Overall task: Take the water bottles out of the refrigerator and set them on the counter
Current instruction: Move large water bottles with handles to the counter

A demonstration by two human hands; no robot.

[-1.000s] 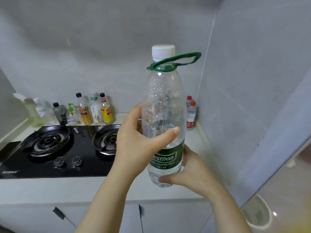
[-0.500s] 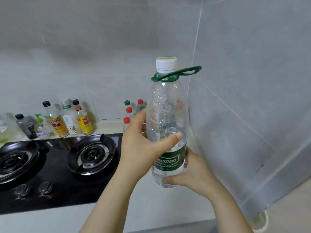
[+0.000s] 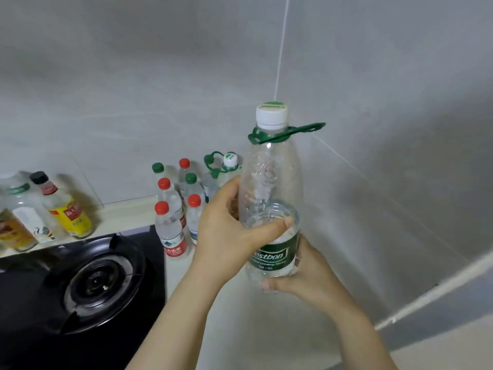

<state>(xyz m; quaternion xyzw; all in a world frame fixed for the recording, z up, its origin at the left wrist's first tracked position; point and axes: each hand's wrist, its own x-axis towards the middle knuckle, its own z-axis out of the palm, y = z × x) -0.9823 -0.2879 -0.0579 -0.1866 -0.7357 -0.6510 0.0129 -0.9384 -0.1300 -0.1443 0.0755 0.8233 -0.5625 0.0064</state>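
A large clear water bottle [image 3: 270, 182] with a white cap, a green carry loop and a green label is upright in the air above the counter [image 3: 248, 324]. My left hand [image 3: 226, 233] grips its middle, thumb across the front. My right hand [image 3: 301, 279] cups its base from below and behind. The bottle is about a third full. Several small water bottles [image 3: 170, 225] with red and green caps stand on the counter against the back wall, left of the held bottle. Another large bottle [image 3: 230, 166] with a green loop stands behind them.
A black gas stove [image 3: 88, 284] with a round burner fills the left of the counter. Sauce and oil bottles [image 3: 66, 209] line the ledge behind it. Grey tiled walls meet in a corner behind the held bottle; the right wall is close.
The view has swung right and closer to the counter corner, bringing the row of small bottles into view. Both hands keep the same hold on the large bottle.
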